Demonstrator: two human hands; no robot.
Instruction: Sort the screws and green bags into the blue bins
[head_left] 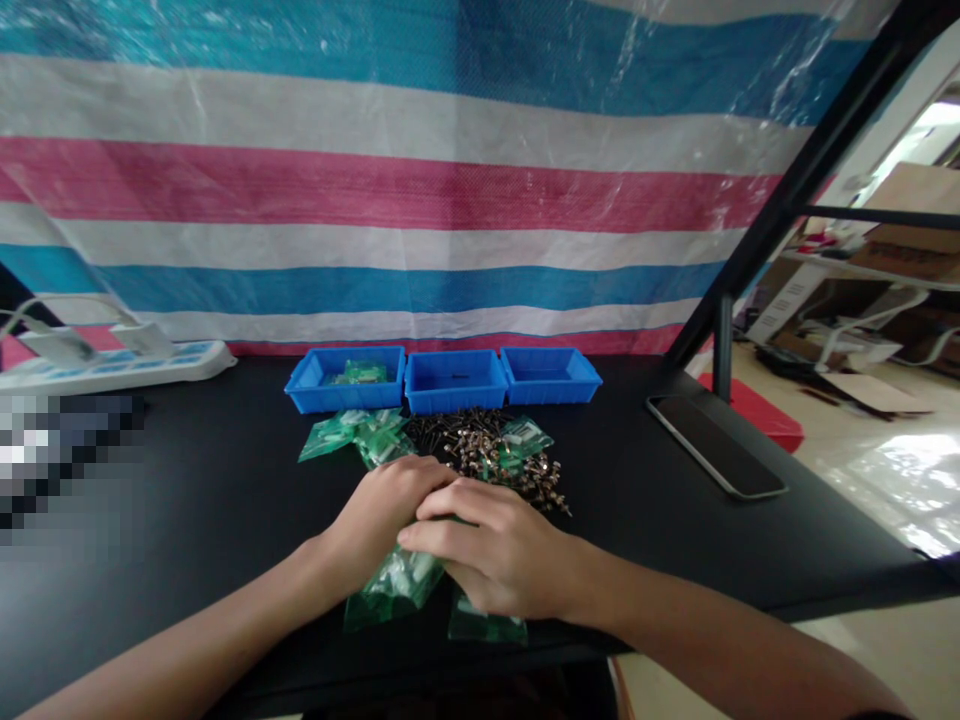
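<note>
Both hands rest together near the front edge of a black table [187, 480]. My left hand [382, 515] is curled shut on a green plastic packet [394, 590] of small white parts. My right hand [495, 545] lies over the left with its fingers pressed down on the same packet, and another green packet [484, 625] pokes out beneath it. Just beyond the hands lies a pile of dark and brass-coloured screws [487, 455], with more green packets [352, 435] to its left and one green packet [525, 437] on top of it.
Three blue bins [454, 380] stand in a row behind the pile; the left one [345, 378] holds green packets. A white power strip [112, 365] lies at the far left, a dark phone [712, 445] at the right. A striped tarp [375, 180] hangs behind.
</note>
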